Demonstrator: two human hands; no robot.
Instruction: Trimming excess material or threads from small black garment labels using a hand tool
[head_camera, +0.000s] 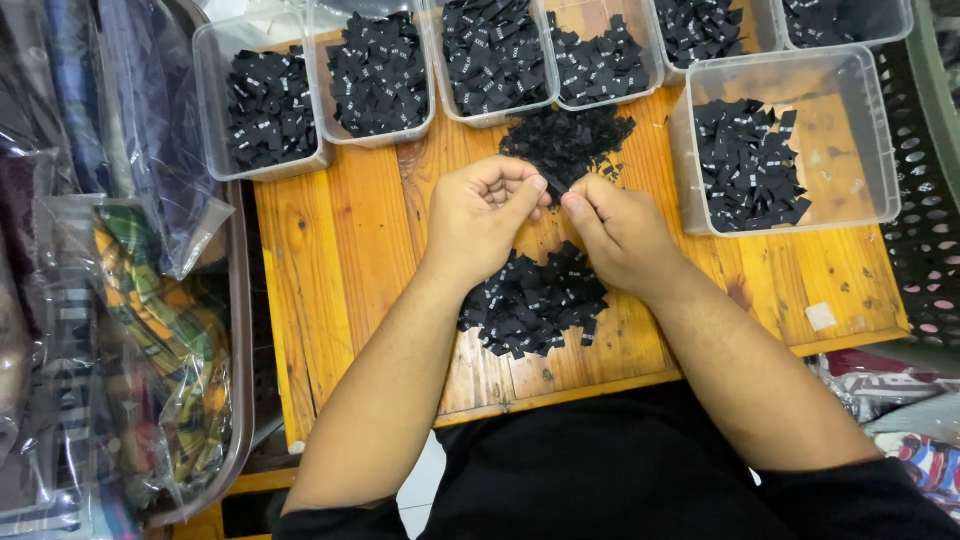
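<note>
**Two hands pinching at small black labels over a wooden table**

Along the near edge of the wooden table (330, 300) the boards lie bare on the left side and toward the near right corner, where a small pale scrap (820, 316) lies alone. Between the forearms, just back from the near edge, sits a loose heap of black labels (535, 300).

Past it, mid-table, the left hand (480, 215) and right hand (620, 230) meet fingertip to fingertip. Both have thumb and forefinger pressed together, the other fingers curled; whatever they pinch is too small to make out. Their tips touch the near rim of a second pile (565, 140), darker and unsorted.

On the right edge stands a clear tub (870, 150), partly filled. Along the far edge a row of clear tubs (210, 100) holds more labels, closing off that side.
</note>
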